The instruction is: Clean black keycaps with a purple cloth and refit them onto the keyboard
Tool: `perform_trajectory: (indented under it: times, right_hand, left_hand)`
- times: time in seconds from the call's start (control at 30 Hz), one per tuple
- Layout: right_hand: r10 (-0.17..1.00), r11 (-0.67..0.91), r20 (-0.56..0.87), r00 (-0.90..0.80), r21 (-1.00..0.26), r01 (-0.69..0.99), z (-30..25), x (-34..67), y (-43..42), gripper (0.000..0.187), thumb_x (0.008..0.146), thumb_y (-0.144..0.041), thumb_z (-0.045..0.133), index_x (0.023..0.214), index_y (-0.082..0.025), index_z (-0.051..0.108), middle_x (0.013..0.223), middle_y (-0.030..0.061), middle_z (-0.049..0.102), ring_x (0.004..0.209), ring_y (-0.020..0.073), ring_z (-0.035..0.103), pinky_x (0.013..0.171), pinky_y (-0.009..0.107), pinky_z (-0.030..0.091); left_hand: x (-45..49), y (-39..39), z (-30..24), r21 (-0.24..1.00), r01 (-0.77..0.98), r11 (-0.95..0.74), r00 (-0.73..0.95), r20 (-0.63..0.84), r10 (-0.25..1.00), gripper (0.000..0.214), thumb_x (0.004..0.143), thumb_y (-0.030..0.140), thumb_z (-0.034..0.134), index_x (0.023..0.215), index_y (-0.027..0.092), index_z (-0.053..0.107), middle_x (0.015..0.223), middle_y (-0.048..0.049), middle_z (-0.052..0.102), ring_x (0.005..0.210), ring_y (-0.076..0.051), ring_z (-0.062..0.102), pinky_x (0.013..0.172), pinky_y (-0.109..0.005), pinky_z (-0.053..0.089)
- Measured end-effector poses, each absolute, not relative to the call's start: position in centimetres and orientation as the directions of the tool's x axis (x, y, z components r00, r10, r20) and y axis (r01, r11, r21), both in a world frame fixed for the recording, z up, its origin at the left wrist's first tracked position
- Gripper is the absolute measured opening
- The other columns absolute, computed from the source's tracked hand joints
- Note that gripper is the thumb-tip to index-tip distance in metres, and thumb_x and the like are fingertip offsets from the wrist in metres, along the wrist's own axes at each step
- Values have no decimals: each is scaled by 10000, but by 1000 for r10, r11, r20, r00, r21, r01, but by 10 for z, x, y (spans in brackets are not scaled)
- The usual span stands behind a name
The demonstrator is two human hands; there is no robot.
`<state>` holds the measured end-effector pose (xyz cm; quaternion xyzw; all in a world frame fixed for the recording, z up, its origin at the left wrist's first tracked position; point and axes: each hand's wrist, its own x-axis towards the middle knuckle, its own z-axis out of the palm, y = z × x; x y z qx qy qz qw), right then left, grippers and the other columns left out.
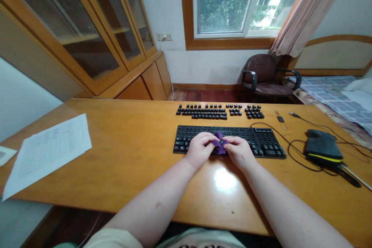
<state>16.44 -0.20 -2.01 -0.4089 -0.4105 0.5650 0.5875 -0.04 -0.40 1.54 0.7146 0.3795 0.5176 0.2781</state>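
Note:
Both my hands meet over the front edge of a black keyboard on the wooden desk. My left hand and my right hand are closed, fingers pinched together on a small purple object between them, with a dark key-sized piece at its middle. Several keys look absent from the board's frame. Behind it, loose black keycaps lie laid out in rows in keyboard order, with smaller groups at their right.
Printed sheets of paper lie at the desk's left. A black pouch with a yellow stripe and tangled cables sit at the right. A brown chair, a bed and wooden cabinets stand beyond the desk.

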Motion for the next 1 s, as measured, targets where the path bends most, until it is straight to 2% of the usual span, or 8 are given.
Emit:
perform_trajectory:
  times: [0.13,0.27,0.37,0.57,0.73,0.83,0.9,1.0]
  right_hand:
    - [999,36,32,18,-910,-413,-19,162,-3,162,482,-177,794,606,-246,716,755,6,699,720,165,617,672,297,478]
    - [999,47,50,4,-923,-383,-21,163,-3,142,489,-175,794,582,-239,709,750,9,695,745,174,619,707,310,480]
    - [1000,26,21,16,-933,-359,-21,163,-3,175,487,-183,803,634,-231,723,780,27,702,751,189,625,699,321,482]
    - [996,-84,-63,-58,-869,-487,-8,158,-6,253,496,-213,810,736,-228,732,768,21,713,667,158,624,655,297,487]
    - [996,-81,-92,-8,-822,-563,0,157,-4,244,487,-256,817,706,-224,716,757,19,716,681,166,638,674,316,499]
    - [996,-85,-93,-13,-827,-555,1,159,-3,256,481,-265,820,707,-226,706,704,10,705,607,152,629,616,307,502]
    - [995,-101,-87,-51,-839,-536,1,159,-4,271,470,-264,823,707,-227,698,680,3,697,577,147,622,579,294,499]
    - [992,-116,-78,-96,-857,-502,2,159,-6,289,453,-259,826,699,-226,678,654,-13,681,546,133,608,530,265,486]
  left_hand:
    - [1,-5,16,783,247,-571,203,535,820,150,735,128,624,853,190,694,838,-44,659,804,-148,609,753,-292,519]
    - [0,-6,17,745,276,-607,230,562,795,181,731,127,624,883,198,693,828,-41,664,787,-144,612,753,-295,518]
    - [-1,-7,16,700,315,-641,200,611,766,169,748,110,585,840,202,692,808,-35,665,781,-141,609,745,-296,516]
    - [0,-9,15,628,346,-697,162,692,704,134,726,126,585,821,175,664,795,-42,645,771,-146,589,723,-289,506]
    - [-5,-11,19,660,306,-686,301,616,728,179,790,196,536,930,171,644,861,-56,643,838,-165,585,772,-309,485]
    - [-6,-11,20,718,329,-613,276,548,790,175,831,237,504,905,174,650,795,-42,626,750,-147,579,716,-286,484]
    - [-6,-10,19,733,350,-583,245,529,812,201,812,261,549,973,185,642,826,-42,605,727,-139,566,705,-282,487]
    - [-4,-9,19,704,344,-621,312,538,783,327,776,252,603,1102,237,605,949,-49,583,844,-157,565,791,-311,483]
